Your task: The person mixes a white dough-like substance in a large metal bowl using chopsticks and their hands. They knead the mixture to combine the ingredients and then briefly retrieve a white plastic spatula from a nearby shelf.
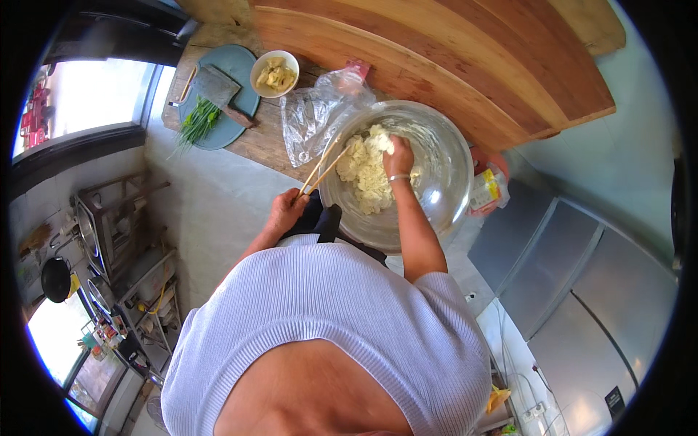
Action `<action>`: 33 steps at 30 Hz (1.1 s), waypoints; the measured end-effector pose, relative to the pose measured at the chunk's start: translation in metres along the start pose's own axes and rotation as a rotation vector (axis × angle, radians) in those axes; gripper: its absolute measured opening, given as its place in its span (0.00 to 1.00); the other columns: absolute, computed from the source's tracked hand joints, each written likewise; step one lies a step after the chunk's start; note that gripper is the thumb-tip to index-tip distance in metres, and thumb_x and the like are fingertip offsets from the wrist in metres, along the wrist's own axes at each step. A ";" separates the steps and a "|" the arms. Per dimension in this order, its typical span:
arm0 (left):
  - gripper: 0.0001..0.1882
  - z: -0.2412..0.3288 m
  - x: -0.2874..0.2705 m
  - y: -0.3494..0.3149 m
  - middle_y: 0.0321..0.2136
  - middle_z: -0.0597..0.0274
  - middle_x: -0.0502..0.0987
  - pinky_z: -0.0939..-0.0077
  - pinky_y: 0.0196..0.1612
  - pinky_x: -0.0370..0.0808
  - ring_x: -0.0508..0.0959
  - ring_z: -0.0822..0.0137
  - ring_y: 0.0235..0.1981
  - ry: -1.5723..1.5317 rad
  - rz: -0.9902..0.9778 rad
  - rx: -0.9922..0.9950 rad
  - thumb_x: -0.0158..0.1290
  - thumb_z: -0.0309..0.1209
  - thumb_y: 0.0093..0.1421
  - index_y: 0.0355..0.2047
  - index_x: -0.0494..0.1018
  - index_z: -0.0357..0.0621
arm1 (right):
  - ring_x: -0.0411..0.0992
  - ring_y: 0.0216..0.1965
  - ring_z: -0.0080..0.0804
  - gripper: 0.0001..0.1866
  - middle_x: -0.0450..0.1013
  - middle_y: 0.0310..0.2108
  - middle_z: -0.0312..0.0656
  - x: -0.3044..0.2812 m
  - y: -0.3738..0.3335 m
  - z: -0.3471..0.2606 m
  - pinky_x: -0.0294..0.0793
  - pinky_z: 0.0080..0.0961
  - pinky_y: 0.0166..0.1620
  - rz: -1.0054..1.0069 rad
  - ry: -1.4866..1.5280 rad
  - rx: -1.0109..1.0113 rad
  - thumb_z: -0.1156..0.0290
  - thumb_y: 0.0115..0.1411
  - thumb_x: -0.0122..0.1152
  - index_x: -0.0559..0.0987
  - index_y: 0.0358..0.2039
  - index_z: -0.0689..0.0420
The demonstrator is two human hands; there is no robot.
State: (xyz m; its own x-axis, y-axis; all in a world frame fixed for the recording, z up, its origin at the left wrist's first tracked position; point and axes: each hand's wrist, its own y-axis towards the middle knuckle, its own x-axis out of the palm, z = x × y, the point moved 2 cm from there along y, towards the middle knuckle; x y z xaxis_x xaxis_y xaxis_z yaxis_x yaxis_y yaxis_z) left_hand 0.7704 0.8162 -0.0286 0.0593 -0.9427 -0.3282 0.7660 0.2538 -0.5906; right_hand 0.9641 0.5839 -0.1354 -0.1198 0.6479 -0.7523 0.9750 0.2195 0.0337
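A wide metal mixing bowl [445, 156] stands in front of me with pale, lumpy dough [367, 178] in it. My right hand [399, 156] reaches into the bowl, its fingers closed on a clump of the dough; a bracelet circles the wrist. At the bowl's left rim, my left hand [287, 211] grips a pair of wooden chopsticks [320, 173], whose tips point toward the dough and lie over the rim. Some of the dough under my right hand is hidden.
Left of the bowl, a crumpled clear plastic bag [309, 120] lies on the wooden table [265, 142]. Beyond it are a white bowl [275, 74] of yellowish pieces and a round board [243, 105] with a cleaver [216, 89] and green chives [200, 122]. A large wooden board [472, 58] lies behind.
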 end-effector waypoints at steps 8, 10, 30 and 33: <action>0.11 0.009 0.016 0.013 0.12 0.67 0.67 0.79 0.19 0.64 0.66 0.77 0.15 0.018 -0.063 0.042 0.50 0.32 0.57 0.22 0.68 0.37 | 0.64 0.46 0.41 0.16 0.62 0.43 0.39 -0.031 -0.108 -0.051 0.66 0.37 0.44 -0.277 -0.326 -0.160 0.73 0.49 0.51 0.73 0.41 0.50; 0.11 0.013 0.017 0.017 0.12 0.67 0.67 0.79 0.18 0.64 0.66 0.77 0.15 0.014 -0.072 0.047 0.50 0.31 0.57 0.22 0.67 0.37 | 0.65 0.46 0.39 0.13 0.64 0.42 0.38 -0.035 -0.110 -0.057 0.65 0.38 0.45 -0.243 -0.400 -0.185 0.69 0.48 0.54 0.73 0.38 0.50; 0.09 0.018 0.004 0.004 0.14 0.69 0.66 0.79 0.20 0.63 0.64 0.78 0.16 0.001 -0.004 -0.019 0.52 0.31 0.56 0.26 0.69 0.36 | 0.68 0.45 0.44 0.29 0.70 0.42 0.40 0.022 0.021 -0.017 0.70 0.41 0.44 -0.732 -0.540 0.094 0.60 0.39 0.67 0.71 0.46 0.44; 0.09 0.023 0.005 0.004 0.14 0.69 0.66 0.79 0.20 0.63 0.64 0.78 0.16 -0.003 -0.016 -0.005 0.52 0.31 0.56 0.26 0.69 0.36 | 0.69 0.43 0.46 0.31 0.71 0.40 0.44 0.023 0.023 -0.006 0.69 0.36 0.46 -0.795 -0.404 0.076 0.59 0.36 0.68 0.73 0.44 0.50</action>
State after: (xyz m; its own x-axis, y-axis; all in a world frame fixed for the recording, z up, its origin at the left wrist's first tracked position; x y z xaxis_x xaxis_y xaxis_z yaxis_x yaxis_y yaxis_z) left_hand 0.7887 0.8076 -0.0161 0.0490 -0.9474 -0.3164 0.7636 0.2397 -0.5996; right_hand 0.9826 0.6084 -0.1483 -0.7044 0.0152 -0.7097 0.6433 0.4362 -0.6292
